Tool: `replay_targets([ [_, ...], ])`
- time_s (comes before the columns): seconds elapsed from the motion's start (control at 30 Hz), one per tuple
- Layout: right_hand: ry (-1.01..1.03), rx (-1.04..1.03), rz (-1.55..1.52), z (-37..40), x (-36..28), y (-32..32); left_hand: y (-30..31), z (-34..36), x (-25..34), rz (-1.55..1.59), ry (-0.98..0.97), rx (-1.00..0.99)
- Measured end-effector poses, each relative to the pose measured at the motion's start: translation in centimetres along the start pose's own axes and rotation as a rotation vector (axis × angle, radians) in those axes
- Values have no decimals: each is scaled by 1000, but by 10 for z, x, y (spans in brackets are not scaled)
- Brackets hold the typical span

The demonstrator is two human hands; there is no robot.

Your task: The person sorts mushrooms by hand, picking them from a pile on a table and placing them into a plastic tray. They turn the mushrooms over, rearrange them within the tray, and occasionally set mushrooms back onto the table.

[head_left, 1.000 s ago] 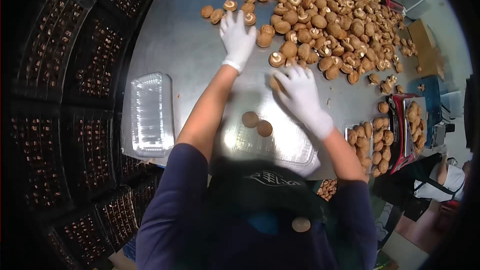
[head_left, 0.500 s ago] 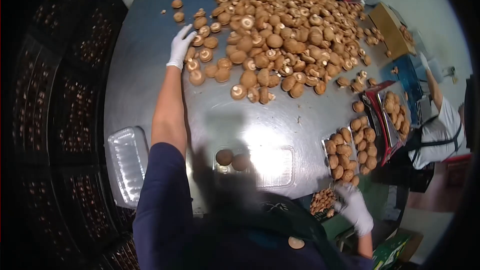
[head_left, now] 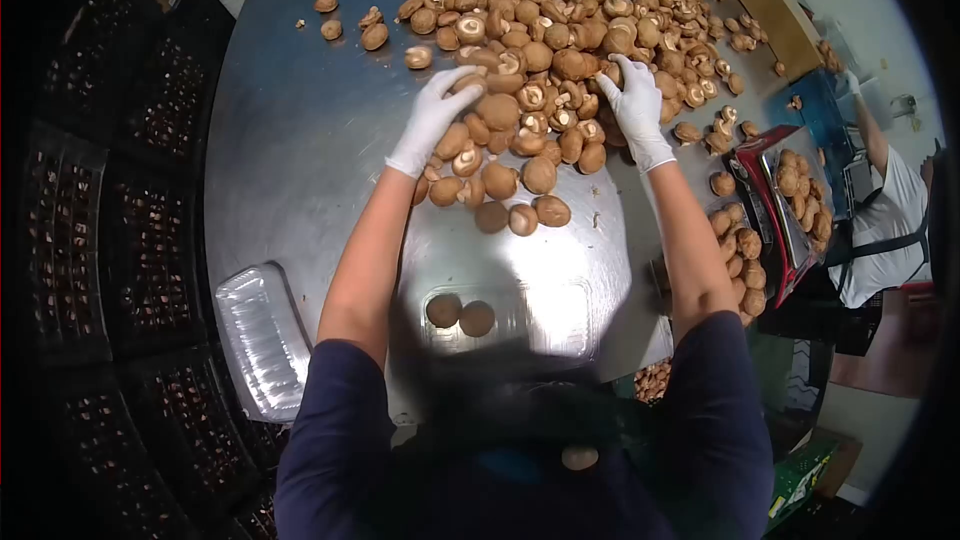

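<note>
My left hand [head_left: 438, 118], in a white glove, is cupped at the near-left side of a large heap of brown mushrooms [head_left: 560, 37]. Its thumb and fingers are spread, with mushrooms touching them. Also gloved in white, my right hand [head_left: 637, 110] reaches the heap's right side, its thumb and fingers apart around a mushroom [head_left: 609, 71]. I cannot make out a firm hold in either hand. Several mushrooms, caps up and stems up, lie between my forearms. Closer to my body, a clear plastic tray [head_left: 512, 318] holds two mushrooms [head_left: 460, 314] at its left end.
Clear empty trays [head_left: 262, 340] lie at the table's left edge. Black crates [head_left: 150, 250] line the left side. A red scale [head_left: 757, 190] bearing a filled tray stands right, near more packed mushrooms [head_left: 745, 250]. Beyond are a cardboard box [head_left: 778, 25] and a co-worker [head_left: 885, 235].
My right hand has come up from the lower right edge to the heap. My left hand has moved right, and the mushrooms near it have shifted right with it.
</note>
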State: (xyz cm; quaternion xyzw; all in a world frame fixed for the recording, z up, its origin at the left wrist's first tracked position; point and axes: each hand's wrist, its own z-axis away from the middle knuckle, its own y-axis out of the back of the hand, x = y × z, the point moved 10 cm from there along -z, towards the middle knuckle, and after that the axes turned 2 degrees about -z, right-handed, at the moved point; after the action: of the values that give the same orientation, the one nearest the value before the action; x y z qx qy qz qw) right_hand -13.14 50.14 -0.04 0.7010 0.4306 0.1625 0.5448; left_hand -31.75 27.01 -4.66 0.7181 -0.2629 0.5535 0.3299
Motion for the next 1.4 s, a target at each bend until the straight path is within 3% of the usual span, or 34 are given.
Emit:
replay_targets([
  [0.1, -69, -9, -192, 5, 11, -1, -13, 13, -2, 33, 63, -32],
  [0.17, -94, 15, -484, 8, 25, 0, -16, 17, 2, -1, 50, -25],
  [0.23, -151, 183, -800, 7, 43, 15, -10, 16, 2, -44, -4, 21],
  [0.3, -386, 241, -1147, 1, 66, 11, -4, 10, -7, -176, -71, 43],
  [0.37, -452, 152, -1133, -20, 90, -16, 6, 8, -8, -189, -115, 124],
  [0.43, -135, 57, -568, -46, 73, -21, 9, 4, 1, -189, -89, 163],
  [0.57, -155, -134, 43, -39, 8, 10, 9, -19, 14, -286, -83, 138],
  [0.63, -171, -107, 66, -41, 14, 10, -8, -30, 25, -665, -167, 28],
  [0.7, -181, -76, 92, -46, 21, 9, -21, -35, 32, -802, -96, -38],
  [0.83, -89, 52, 49, -54, 32, 1, -29, -43, 29, -877, -64, -29],
  [0.9, -117, -44, -26, -61, 45, -5, -28, -41, 27, -853, -79, -21],
  [0.97, -77, -28, -34, -58, 41, 11, -8, -18, 65, -594, -341, 234],
  [1.03, -384, -284, -1179, -40, 41, -3, -1, 6, 82, -485, -304, 206],
  [1.07, -430, -299, -1444, -27, 28, 7, 1, 15, 71, -91, -103, 120],
  [1.1, -434, -303, -1444, -12, 18, 20, -7, 29, 60, 301, 104, 31],
  [1.17, -521, -451, -1944, 27, -20, 36, -17, 60, 69, 693, 226, -68],
  [1.2, -615, -576, -2063, 45, -28, 31, -22, 71, 68, 825, 220, -156],
  [1.23, -542, -694, -2158, 60, -42, 36, -23, 83, 69, 826, 233, -155],
  [1.3, -546, -777, -2213, 90, -55, 38, -34, 112, 70, 1071, 338, -220],
  [1.4, -661, -780, -2284, 132, -61, 42, -47, 145, 69, 1152, 391, -256],
])
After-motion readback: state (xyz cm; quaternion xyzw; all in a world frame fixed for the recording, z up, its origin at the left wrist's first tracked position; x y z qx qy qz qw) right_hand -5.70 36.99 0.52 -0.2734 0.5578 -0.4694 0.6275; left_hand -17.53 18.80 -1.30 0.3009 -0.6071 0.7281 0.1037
